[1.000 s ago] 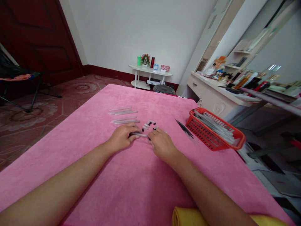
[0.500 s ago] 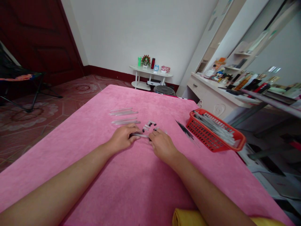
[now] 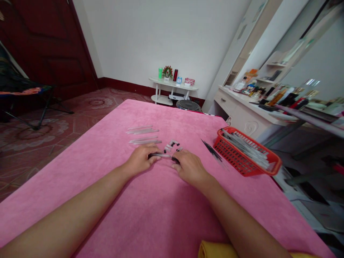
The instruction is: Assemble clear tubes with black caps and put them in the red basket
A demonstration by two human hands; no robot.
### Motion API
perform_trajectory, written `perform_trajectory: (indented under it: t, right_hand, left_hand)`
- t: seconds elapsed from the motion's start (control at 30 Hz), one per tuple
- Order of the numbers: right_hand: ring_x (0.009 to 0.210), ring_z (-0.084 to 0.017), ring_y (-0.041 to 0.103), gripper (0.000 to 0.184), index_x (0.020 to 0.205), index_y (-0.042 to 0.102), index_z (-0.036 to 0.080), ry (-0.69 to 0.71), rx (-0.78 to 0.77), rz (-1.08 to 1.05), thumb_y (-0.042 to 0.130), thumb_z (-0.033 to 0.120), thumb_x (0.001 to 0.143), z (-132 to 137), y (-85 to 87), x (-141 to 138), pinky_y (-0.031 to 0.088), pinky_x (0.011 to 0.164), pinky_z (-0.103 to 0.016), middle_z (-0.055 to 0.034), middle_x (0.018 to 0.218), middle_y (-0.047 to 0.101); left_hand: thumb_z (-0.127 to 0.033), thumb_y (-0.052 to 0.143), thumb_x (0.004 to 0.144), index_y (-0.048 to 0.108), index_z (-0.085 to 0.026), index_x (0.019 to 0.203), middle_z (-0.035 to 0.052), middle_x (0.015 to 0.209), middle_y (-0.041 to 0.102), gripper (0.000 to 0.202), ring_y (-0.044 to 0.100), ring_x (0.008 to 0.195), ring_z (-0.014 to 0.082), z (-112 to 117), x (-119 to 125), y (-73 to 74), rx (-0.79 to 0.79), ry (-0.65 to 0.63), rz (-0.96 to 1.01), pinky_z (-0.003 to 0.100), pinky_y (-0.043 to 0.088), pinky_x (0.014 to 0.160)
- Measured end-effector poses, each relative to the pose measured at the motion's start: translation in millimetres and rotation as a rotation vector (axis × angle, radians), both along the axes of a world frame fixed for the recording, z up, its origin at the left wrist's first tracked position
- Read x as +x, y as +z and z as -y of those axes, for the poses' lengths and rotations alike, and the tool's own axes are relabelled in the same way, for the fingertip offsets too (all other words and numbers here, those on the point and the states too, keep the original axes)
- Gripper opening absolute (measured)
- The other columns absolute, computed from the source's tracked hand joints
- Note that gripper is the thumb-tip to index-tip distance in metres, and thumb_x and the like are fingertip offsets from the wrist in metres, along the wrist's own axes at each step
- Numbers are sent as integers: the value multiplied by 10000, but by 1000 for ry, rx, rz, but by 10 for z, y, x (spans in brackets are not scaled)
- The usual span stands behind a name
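Observation:
My left hand (image 3: 142, 158) is closed around one end of a slim pen (image 3: 164, 155), clear along the middle with a dark part at the fingers. At the pen's other end, my right hand (image 3: 190, 167) pinches a small black pen part (image 3: 176, 160); whether it touches the pen I cannot tell. Just beyond the hands lie several small white and black pen pieces (image 3: 170, 145). Clear pen barrels (image 3: 143, 130) rest in two groups past my left hand. To the right of my right hand is a bunch of thin black pen refills (image 3: 212, 148).
A red plastic basket (image 3: 231, 157) full of clear pens stands on the pink cloth (image 3: 129, 222) at the right. A folded yellow cloth (image 3: 215, 249) lies at the near edge. Beyond are a white side table (image 3: 172, 81) and a dresser (image 3: 242, 111) with bottles.
My right hand has shifted slightly right, away from the left hand, and the black part in its fingers shows more. The view has tilted slightly.

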State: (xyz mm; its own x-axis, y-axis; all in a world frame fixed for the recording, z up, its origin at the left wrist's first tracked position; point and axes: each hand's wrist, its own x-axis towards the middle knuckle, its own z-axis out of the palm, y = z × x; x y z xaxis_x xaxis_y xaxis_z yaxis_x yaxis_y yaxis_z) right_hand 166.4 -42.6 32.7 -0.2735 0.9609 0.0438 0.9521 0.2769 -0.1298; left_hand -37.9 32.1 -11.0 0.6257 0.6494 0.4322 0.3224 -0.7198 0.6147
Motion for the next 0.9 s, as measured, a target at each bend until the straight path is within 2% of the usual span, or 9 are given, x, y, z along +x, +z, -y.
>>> perform_trajectory:
  t: [0.13,0.33,0.5,0.6,0.73,0.9]
  right_hand:
    - [817,-173,607,161,944,648,211,-29,-40,-72,614,314,825,-15,89,62,364,658,-257,-37,926,690]
    - [791,-149,613,214,955,661,195,-68,-7,-195,650,339,796,-25,198,163,374,658,-236,-36,926,699]
    - [775,-154,617,165,919,674,208,-47,-48,-142,656,303,785,-21,167,141,362,641,-239,-27,894,706]
    - [828,-161,624,124,902,686,210,-24,-53,-105,599,247,822,-17,135,116,367,675,-242,-32,911,710]
    - [853,-150,623,176,888,696,217,18,-39,-109,521,214,864,-11,123,115,375,705,-238,-28,914,704]
    - [844,-145,614,200,863,711,217,36,28,-119,512,197,867,-14,156,131,382,711,-236,-31,894,683]
  left_hand:
    - [-186,604,828,713,-181,951,66,875,668,165,611,834,183,7,-1,7,-11,6,1,303,460,761]
    - [-179,605,825,716,-174,926,64,841,662,150,599,789,173,9,-7,10,-18,16,5,293,452,730]
    - [-185,601,828,718,-181,934,64,842,666,159,603,789,174,5,-3,12,-29,18,7,296,459,733]
    - [-202,597,833,719,-181,936,70,850,670,161,614,817,184,5,-5,12,-21,12,11,305,467,753]
    - [-223,592,842,723,-192,943,75,863,671,169,623,873,202,0,-15,-12,11,-2,1,311,472,771]
    - [-255,562,869,711,-220,1044,82,923,672,233,625,870,195,-11,-16,-65,62,-10,-41,301,474,757]
